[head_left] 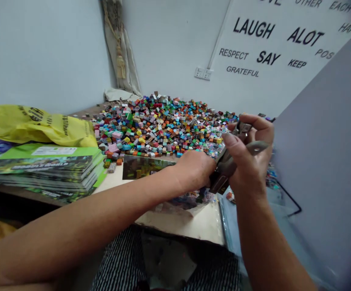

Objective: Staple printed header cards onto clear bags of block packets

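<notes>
My right hand is wrapped round a dark metal stapler, its thumb and fingers pressed on it and a grey handle end sticking out to the right. Close against it, my left hand is closed with its fingers turned away from view. A clear plastic bag with colourful pieces hangs below my left fist, which seems to hold its top. Between the two hands shows a dark printed card. Another dark printed card lies flat behind my left wrist.
A large heap of small coloured blocks covers the table's far side. To the left lie stacked printed booklets and a yellow bag. A pale board lies in front, clear plastic at right beside a grey panel.
</notes>
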Demonstrator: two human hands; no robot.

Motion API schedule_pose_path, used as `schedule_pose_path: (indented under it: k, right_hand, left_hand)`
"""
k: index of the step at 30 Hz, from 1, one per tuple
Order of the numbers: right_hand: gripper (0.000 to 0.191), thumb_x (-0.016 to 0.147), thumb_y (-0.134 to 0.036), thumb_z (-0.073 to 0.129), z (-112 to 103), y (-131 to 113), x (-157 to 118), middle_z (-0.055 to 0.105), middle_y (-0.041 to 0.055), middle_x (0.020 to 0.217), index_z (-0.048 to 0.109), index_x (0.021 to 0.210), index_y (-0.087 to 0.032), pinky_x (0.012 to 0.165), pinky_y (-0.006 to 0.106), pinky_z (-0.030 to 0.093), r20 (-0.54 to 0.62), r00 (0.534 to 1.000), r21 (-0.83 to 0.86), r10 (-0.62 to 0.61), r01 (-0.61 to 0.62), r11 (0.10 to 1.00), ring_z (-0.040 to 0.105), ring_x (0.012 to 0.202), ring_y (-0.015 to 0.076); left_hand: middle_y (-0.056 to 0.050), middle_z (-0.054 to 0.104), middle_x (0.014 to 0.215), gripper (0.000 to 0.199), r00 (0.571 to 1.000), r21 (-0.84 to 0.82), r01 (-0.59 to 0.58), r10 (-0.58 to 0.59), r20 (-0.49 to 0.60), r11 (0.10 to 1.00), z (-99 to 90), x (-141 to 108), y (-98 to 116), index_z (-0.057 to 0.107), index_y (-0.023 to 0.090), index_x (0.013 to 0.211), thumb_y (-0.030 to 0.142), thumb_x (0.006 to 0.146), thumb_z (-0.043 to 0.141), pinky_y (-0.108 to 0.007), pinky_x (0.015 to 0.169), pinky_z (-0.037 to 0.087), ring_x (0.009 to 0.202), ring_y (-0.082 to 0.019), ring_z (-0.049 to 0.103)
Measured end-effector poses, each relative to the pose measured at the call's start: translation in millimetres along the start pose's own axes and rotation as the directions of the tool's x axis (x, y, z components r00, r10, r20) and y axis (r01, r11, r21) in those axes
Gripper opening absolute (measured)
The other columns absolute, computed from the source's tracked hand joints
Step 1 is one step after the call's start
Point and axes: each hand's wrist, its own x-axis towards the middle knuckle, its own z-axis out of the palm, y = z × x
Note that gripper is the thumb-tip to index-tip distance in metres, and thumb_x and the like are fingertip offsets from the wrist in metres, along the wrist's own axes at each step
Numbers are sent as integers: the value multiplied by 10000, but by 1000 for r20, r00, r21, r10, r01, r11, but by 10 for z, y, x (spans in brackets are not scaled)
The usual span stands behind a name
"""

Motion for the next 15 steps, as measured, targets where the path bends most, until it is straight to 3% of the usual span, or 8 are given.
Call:
schedule_pose_path:
  k: [3,9,15]
  right_hand:
    - [459,704,-385,726,38,-25,2,549,15,1040,540,1112,-286,802,369,508,66,998,29,-6,4,1000,580,890,173]
    - [423,713,-334,705,54,34,41,556,1,936,519,1082,-245,757,324,478,6,1000,96,-5,4,995,565,818,148]
    - [408,774,-351,680,41,55,62,501,-34,774,501,1126,-253,592,300,397,-63,997,-18,-44,43,999,475,618,123]
  left_hand:
    - [-124,728,993,287,999,-54,-21,24,47,998,-40,-22,-38,711,151,1047,215,782,619,-329,718,512,879,-263,679]
    - [-124,724,852,252,996,-45,-20,24,88,999,-37,7,-51,733,136,958,227,756,613,-329,696,504,804,-250,667]
    - [-93,716,829,281,999,-38,-2,4,50,999,-33,26,-85,722,173,958,188,715,583,-300,664,476,794,-228,659]
